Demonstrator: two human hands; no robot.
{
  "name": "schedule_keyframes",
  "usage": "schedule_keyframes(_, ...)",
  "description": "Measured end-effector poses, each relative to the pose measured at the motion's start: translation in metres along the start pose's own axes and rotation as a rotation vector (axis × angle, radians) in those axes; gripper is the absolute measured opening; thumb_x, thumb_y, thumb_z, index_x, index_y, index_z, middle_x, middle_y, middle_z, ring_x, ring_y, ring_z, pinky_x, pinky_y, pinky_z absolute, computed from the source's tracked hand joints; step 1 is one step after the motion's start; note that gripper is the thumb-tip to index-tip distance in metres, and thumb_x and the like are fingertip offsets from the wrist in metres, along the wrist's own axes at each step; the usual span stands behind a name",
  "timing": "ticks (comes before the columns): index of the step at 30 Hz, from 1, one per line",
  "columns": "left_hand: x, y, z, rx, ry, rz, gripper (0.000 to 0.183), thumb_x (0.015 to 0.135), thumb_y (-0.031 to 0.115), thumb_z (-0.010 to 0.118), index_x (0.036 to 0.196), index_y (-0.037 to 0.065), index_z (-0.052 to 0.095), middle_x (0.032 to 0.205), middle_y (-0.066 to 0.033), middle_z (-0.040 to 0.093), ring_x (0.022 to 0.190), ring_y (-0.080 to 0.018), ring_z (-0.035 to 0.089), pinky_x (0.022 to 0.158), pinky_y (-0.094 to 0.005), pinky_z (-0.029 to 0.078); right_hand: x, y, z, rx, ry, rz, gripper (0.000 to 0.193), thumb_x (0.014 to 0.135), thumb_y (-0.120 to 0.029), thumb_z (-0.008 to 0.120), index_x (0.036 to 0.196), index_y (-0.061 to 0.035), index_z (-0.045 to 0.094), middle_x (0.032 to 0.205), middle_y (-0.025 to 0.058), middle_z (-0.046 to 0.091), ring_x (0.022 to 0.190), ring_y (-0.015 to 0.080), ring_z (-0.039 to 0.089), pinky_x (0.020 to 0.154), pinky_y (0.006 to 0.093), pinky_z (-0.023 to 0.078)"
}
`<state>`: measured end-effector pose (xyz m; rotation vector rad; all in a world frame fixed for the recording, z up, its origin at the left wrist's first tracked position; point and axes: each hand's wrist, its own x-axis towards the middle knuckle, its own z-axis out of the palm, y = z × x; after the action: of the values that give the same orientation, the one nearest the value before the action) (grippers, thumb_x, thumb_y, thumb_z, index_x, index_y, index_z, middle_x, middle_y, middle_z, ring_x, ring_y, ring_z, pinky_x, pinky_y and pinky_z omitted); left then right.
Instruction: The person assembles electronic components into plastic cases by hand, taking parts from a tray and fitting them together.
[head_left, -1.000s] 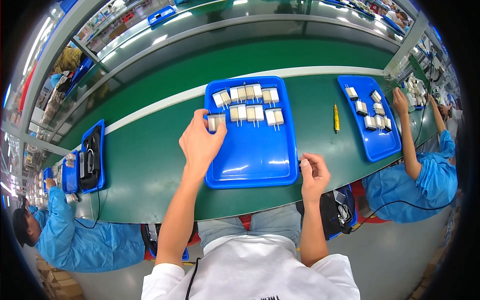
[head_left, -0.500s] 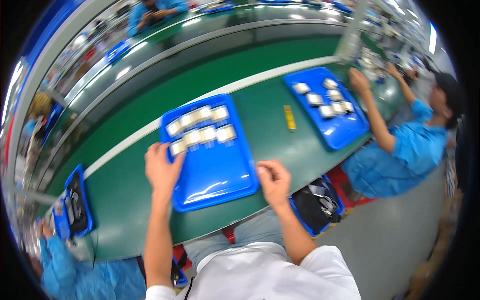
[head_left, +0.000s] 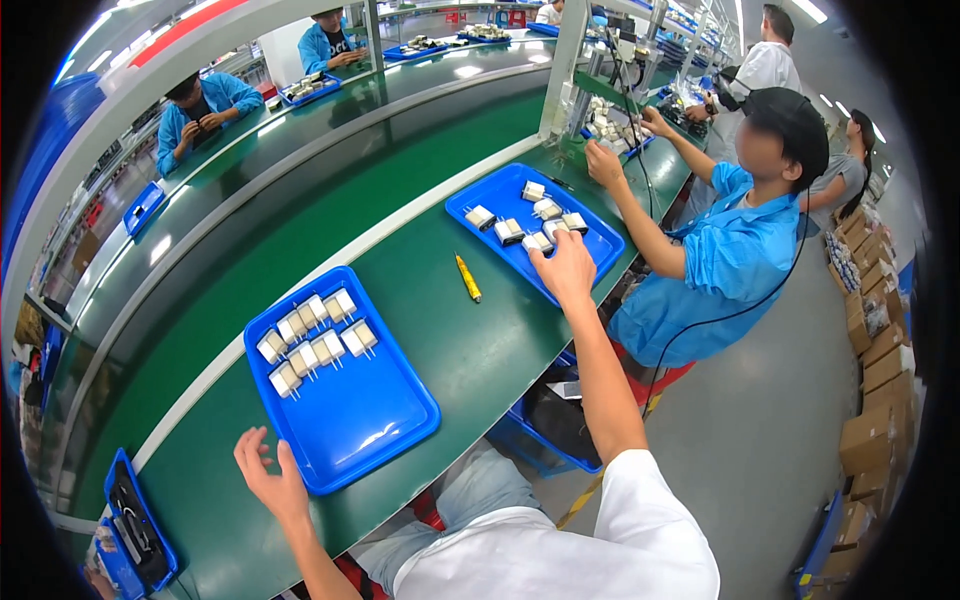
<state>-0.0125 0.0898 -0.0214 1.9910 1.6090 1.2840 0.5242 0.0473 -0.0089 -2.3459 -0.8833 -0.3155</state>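
Note:
My right hand (head_left: 568, 268) is over the right blue tray (head_left: 600, 262), its thumb and fingers apart beside a white plug adapter (head_left: 537, 244). Whether they touch it I cannot tell. Several more white adapters with metal prongs lie loosely around it in that tray. My left hand (head_left: 272, 472) is beside the near left edge of the left blue tray (head_left: 350, 440), fingers spread and nothing in them. In that tray, white adapters (head_left: 326, 347) stand in two rows toward the far end, prongs pointing nearer me. The tray's near half shows bare blue plastic.
A yellow pen-like tool (head_left: 467, 278) lies on the green bench (head_left: 420, 290) between the trays. A co-worker in blue (head_left: 735, 240) sits at the right, with hands near another tray of parts. A blue bin (head_left: 545, 440) is below the bench edge. Far left stands a blue case (head_left: 140, 520).
My view has swung to the right. My right hand has moved from the left tray's side to the adapters in the right tray. My left hand has come off the left tray's adapters.

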Motion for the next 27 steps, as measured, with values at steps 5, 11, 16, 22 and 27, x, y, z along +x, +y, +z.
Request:
schedule_keyframes(5, -0.030, 0.008, -0.011, -0.102, 0.022, -0.009, 0.030, 0.087, 0.004, 0.068, 0.117, 0.000, 0.068, 0.130, -0.0152, 0.062, 0.100, -0.0240, 0.060, 0.083, -0.0351, 0.048, 0.014, -0.004, 0.012, -0.225, -0.223, 0.083, 0.060, 0.081, -0.041, 0.079, 0.122, 0.0019, 0.069, 0.129, 0.0224, 0.064, 0.114, 0.0420, 0.069, 0.097, 0.0498, 0.057)
schedule_keyframes(11, -0.053, 0.006, -0.031, -0.195, 0.049, -0.011, 0.028, 0.088, 0.004, 0.067, 0.115, -0.001, 0.068, 0.128, -0.0163, 0.063, 0.101, -0.0235, 0.062, 0.085, -0.0356, 0.050, -0.032, -0.003, -0.012, 0.375, 0.051, 0.037, 0.050, 0.078, -0.025, 0.083, 0.119, 0.0012, 0.069, 0.117, 0.0154, 0.070, 0.093, 0.0294, 0.072, 0.083, 0.0406, 0.057)
schedule_keyframes(16, -0.062, 0.055, -0.031, -0.606, -0.112, -0.108, 0.030, 0.092, 0.008, 0.069, 0.120, -0.003, 0.067, 0.127, -0.0160, 0.064, 0.099, -0.0214, 0.067, 0.089, -0.0340, 0.054, -0.128, -0.069, -0.047, 1.070, -0.351, -0.248, 0.053, 0.077, -0.011, 0.082, 0.126, -0.0023, 0.065, 0.116, 0.0047, 0.068, 0.101, 0.0149, 0.064, 0.082, 0.0313, 0.052)
schedule_keyframes(22, -0.058, 0.079, -0.013, -1.068, -0.504, -0.325, 0.046, 0.096, 0.013, 0.071, 0.137, -0.004, 0.058, 0.129, -0.0177, 0.065, 0.109, -0.0237, 0.069, 0.098, -0.0381, 0.055, -0.193, -0.127, -0.064, 1.188, -0.735, -0.629, 0.055, 0.072, -0.004, 0.080, 0.126, -0.0060, 0.068, 0.129, 0.0119, 0.069, 0.113, 0.0273, 0.064, 0.094, 0.0384, 0.052)
schedule_keyframes(27, -0.049, 0.072, -0.016, -1.244, -0.772, -0.340, 0.064, 0.093, 0.011, 0.072, 0.150, -0.005, 0.049, 0.134, -0.0189, 0.065, 0.117, -0.0237, 0.066, 0.103, -0.0392, 0.053, -0.195, -0.159, -0.069, 1.079, -0.944, -0.999, 0.057, 0.069, 0.000, 0.077, 0.125, -0.0096, 0.069, 0.128, 0.0085, 0.067, 0.127, 0.0343, 0.059, 0.108, 0.0478, 0.049)
